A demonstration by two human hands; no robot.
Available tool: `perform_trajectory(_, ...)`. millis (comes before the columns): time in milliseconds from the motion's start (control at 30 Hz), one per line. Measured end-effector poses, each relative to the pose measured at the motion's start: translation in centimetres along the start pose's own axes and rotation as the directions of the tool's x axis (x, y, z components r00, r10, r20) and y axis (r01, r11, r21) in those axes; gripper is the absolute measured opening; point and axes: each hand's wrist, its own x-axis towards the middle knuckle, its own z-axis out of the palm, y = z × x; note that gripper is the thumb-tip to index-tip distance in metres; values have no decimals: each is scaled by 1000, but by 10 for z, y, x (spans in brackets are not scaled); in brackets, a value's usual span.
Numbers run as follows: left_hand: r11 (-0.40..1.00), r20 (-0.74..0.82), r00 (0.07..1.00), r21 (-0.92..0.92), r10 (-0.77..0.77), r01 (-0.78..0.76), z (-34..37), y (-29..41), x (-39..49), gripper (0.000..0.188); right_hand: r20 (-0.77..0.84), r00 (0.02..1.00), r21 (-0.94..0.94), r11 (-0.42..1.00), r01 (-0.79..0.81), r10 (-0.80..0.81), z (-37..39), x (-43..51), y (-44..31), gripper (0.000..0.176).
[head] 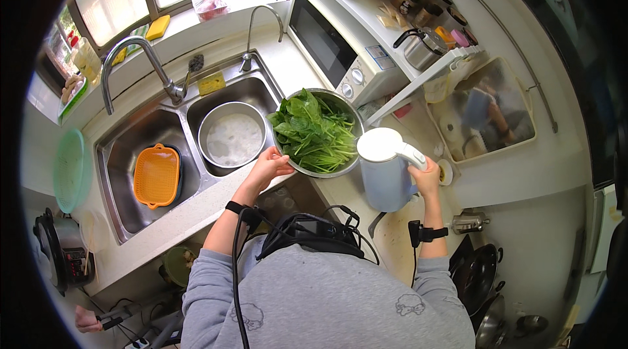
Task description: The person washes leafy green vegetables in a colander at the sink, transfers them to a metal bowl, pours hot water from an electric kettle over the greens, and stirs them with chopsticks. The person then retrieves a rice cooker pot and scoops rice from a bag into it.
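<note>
My right hand is closed round the white handle of an electric kettle, which has a pale blue body and a white lid. Just left of the kettle, a stainless steel bowl full of leafy greens is on the counter corner, partly over the right sink basin. My left hand touches the bowl's lower left rim, fingers against its outer side. In that basin stands a round metal pot holding cloudy liquid. Whether the kettle rests on the counter or is lifted, I cannot make out.
An orange basket lies in the left basin below a curved faucet. A microwave stands behind the bowl under a shelf of jars. A green basket and a black-lidded cooker are at the left.
</note>
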Motion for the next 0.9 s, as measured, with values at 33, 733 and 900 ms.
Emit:
perform_trajectory(33, 1000, 3, 1000, 1, -2, 2, 2, 0, 0, 12, -3, 1000, -12, 1000, 13, -13, -1, 0, 0, 19)
perform_trajectory(733, 994, -16, 1000, 107, 1, 1, 2, -3, 0, 16, 78, 997, -173, 985, -7, 21, -7, -4, -18, 22)
perform_trajectory(900, 996, 6, 1000, 92, 15, -16, 0, -5, 0, 16, 121, 993, -212, 977, 14, 12, -7, -2, -24, 21)
